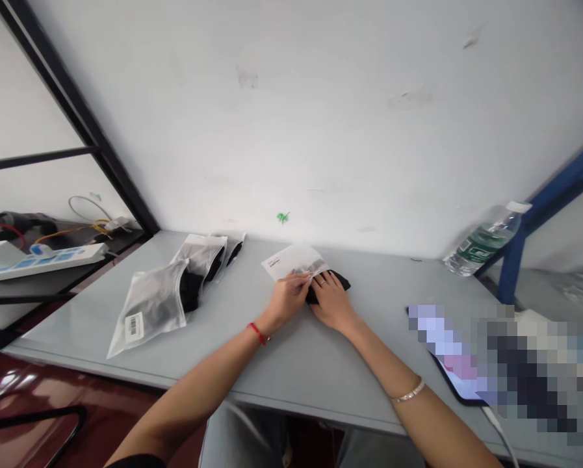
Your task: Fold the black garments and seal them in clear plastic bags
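Note:
A frosted plastic bag (pixel 287 260) with small printed text lies on the table near the wall. At its mouth, the bent fingers of my left hand (pixel 287 298) pinch the bag's edge. A folded black item (pixel 341 280), seemingly cloth, sits at the bag's mouth; how far it goes inside is hidden by my hands. Over it rests my right hand (pixel 331 300), fingers extended and slightly spread, pressing on the black item beside the bag's edge. My two hands nearly touch.
Several frosted bags with black contents, the nearest bag (pixel 149 305) bearing a barcode label, lie to the left. A water bottle (pixel 486 240) leans at the right by a blue post (pixel 511 260). A phone (pixel 459 364) with a cable is near the right. A power strip (pixel 47 260) sits far left.

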Demonstrator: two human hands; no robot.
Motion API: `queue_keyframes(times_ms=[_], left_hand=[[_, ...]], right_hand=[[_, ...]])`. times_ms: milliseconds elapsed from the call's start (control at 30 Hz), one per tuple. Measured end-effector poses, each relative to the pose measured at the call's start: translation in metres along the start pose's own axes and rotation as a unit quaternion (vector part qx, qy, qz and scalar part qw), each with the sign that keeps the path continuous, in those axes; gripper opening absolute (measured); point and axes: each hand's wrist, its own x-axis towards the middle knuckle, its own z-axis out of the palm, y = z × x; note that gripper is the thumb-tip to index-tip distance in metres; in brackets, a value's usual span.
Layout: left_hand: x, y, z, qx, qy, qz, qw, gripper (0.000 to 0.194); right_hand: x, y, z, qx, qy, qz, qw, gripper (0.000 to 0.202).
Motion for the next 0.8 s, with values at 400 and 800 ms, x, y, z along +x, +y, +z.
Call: queue_keyframes(times_ms=[400, 800], left_hand=[[0.001, -0.005, 0.005, 0.024, 0.024, 0.040, 0.999, 0.020], [-0.003, 0.006, 0.005, 0.130, -0.006, 0.049, 0.990, 0.020]], right_hand=[[-0.001, -0.007, -0.015, -0.052, 0.041, 0.161, 0.985, 0.066], [0.002, 0.006, -0.014, -0.022, 0.031, 0.118, 0.992, 0.041]])
